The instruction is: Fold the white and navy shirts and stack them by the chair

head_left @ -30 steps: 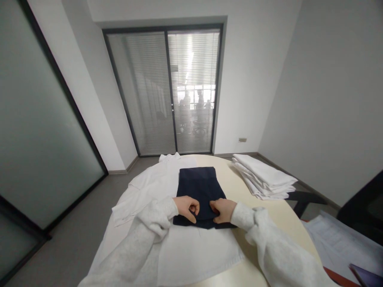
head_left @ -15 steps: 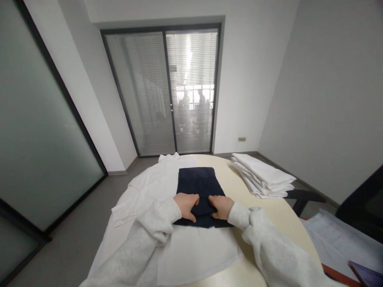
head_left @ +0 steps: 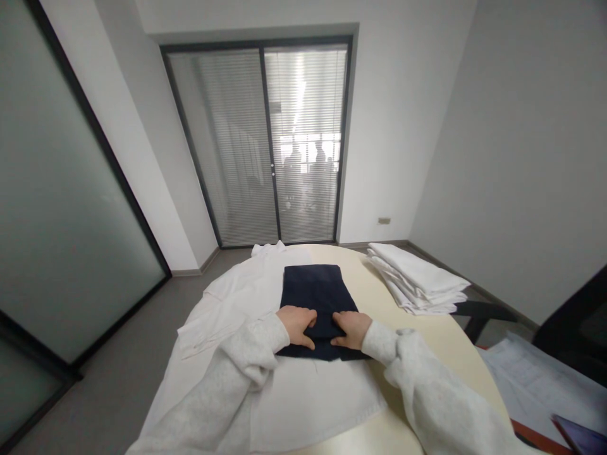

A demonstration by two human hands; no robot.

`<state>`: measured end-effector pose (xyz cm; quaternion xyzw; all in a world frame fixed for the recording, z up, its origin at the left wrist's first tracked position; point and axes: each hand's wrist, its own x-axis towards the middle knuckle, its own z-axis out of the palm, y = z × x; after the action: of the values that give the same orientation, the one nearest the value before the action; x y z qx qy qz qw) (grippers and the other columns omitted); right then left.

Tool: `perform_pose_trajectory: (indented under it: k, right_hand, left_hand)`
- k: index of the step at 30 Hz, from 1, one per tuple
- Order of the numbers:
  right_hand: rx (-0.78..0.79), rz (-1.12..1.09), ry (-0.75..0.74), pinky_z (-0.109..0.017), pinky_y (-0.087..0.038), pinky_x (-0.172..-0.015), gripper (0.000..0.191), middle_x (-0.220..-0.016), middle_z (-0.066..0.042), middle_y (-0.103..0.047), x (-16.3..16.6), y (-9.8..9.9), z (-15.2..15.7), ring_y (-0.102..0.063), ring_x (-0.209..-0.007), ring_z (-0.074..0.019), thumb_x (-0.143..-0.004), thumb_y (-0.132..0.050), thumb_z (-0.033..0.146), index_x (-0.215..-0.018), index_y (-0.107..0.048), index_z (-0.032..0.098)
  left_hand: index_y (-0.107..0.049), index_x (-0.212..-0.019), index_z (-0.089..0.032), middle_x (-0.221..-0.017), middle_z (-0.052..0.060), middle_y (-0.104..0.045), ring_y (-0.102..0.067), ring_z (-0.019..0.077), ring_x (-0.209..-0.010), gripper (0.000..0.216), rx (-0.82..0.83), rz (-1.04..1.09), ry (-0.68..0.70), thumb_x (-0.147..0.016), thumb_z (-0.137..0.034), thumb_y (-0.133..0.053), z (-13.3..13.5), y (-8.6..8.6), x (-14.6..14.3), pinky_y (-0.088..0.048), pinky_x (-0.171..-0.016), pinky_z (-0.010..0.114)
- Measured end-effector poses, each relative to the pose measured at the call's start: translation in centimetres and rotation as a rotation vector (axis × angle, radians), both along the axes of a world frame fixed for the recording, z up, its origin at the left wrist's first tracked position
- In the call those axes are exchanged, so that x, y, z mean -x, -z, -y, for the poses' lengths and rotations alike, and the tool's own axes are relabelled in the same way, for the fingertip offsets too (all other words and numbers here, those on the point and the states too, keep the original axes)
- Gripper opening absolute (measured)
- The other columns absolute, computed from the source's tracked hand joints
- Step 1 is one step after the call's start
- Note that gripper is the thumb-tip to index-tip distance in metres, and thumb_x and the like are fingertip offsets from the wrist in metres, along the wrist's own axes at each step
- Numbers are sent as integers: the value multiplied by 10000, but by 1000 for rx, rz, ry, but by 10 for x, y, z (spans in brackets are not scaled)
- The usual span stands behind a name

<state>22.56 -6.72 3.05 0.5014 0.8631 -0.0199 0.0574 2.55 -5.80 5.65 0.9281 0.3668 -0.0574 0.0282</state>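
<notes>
A folded dark navy cloth [head_left: 313, 284], perhaps a garment, lies flat on a round cream table [head_left: 427, 354], partly over a spread white shirt [head_left: 237, 291]. My left hand [head_left: 298, 325] grips the near left part of the navy cloth, fingers curled over a fold and thumb toward its front edge. Mirroring it, my right hand [head_left: 351, 328] grips the near right part in the same way. A short gap of navy cloth shows between the two hands. The fingertips are partly hidden in the fold.
A stack of folded white cloths [head_left: 417, 278] sits at the table's right edge. Beyond it stand a black chair [head_left: 576, 316] and a lower surface with papers [head_left: 545, 373] and a dark device [head_left: 581, 436]. A glass door with blinds [head_left: 256, 145] is in the far wall.
Both hands stay on the navy cloth. My right thumb has shifted slightly left, toward the left hand; the cloth lies as before.
</notes>
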Motion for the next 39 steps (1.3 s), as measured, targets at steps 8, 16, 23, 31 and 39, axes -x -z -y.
perform_pose_trajectory:
  k: [8, 16, 23, 31, 39]
  right_hand:
    - [-17, 23, -30, -331, -444, -633, 310, -886, -137, -640, 1, -8, 1, -619, -804, -281, -683, -522, 347, -925, -557, 156]
    - [-90, -99, -109, -261, -363, -555, 163, -741, -59, -635, -1, -32, 5, -596, -683, -201, -702, -502, 313, -791, -566, 192]
    - [57, -159, -161, -244, -301, -503, 256, -664, -24, -598, 8, -6, 2, -531, -582, -152, -690, -567, 436, -766, -587, 193]
    - [315, -361, -231, -207, -288, -482, 424, -537, 38, -460, -8, -12, -8, -399, -500, -82, -747, -490, 582, -637, -535, 175]
    - [-264, -493, -82, -366, -345, -896, 380, -1120, -106, -551, 17, -12, 2, -478, -1049, -207, -893, -309, 409, -1023, -583, 181]
  left_hand:
    - [-542, -900, -205, -867, 49, -635, -613, 236, -782, 250, -107, -23, 8, -684, -328, -565, 0, -1, 0, -448, -641, 309]
    - [-573, -868, -231, -807, 5, -637, -606, 198, -743, 216, -109, 69, 4, -678, -334, -566, -3, -17, 11, -415, -607, 259]
    - [-580, -792, -231, -710, -11, -618, -585, 175, -681, 181, -32, 36, 22, -657, -350, -588, -8, -2, 11, -367, -549, 234]
    - [-546, -804, -228, -700, -25, -581, -527, 136, -599, 474, 145, 71, 7, -611, -660, -576, -6, -2, 8, -306, -501, 219]
    - [-582, -851, -247, -826, -9, -627, -571, 151, -727, 441, 310, 158, -72, -849, -568, -280, -4, 4, 4, -371, -624, 230]
